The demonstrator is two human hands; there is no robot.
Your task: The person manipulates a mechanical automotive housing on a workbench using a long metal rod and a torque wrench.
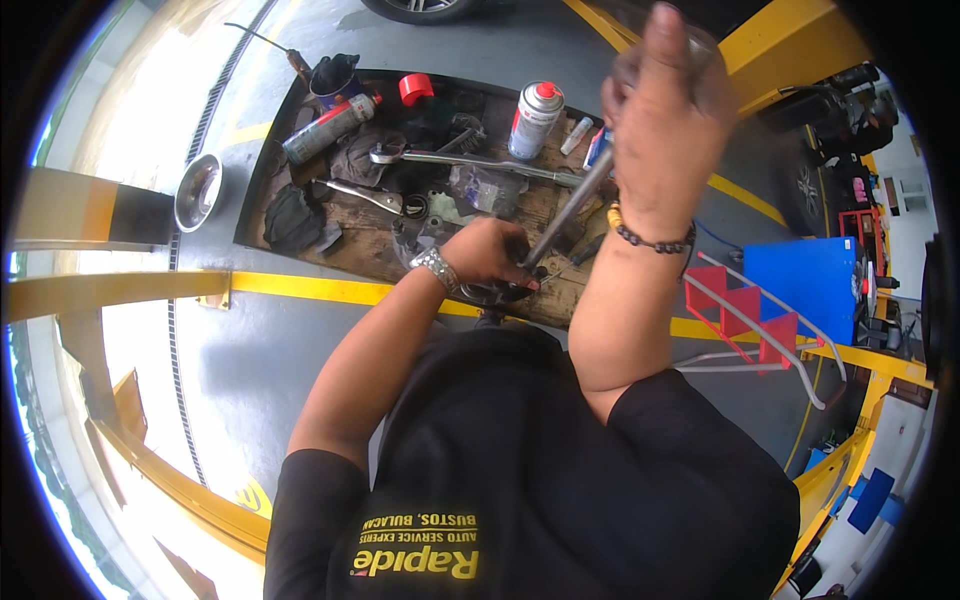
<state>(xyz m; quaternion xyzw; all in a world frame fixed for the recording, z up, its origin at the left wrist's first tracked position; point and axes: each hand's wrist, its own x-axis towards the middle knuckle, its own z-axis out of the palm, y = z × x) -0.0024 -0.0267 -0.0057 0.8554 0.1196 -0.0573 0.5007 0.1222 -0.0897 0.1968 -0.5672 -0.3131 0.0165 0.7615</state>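
My right hand (665, 130) is raised at the upper right, closed round the upper end of a long steel bar (570, 212) that slants down to the bench's near edge. At its lower end, my left hand (490, 250) is closed against the bar and a dark metal part (500, 290); exactly what its fingers grip is partly hidden. Just beyond lie a long silver wrench (465, 162), a shorter silver tool (365, 195), a plastic bag (488, 188) and dark rags (295, 220).
The wooden bench (270, 180) holds two spray cans (535, 120), a red cap (416, 89) and a dark container (335, 90). A round metal bowl (198, 195) sits to the left. Red steps (730, 310), a blue panel (795, 285) and yellow posts (780, 50) stand at the right.
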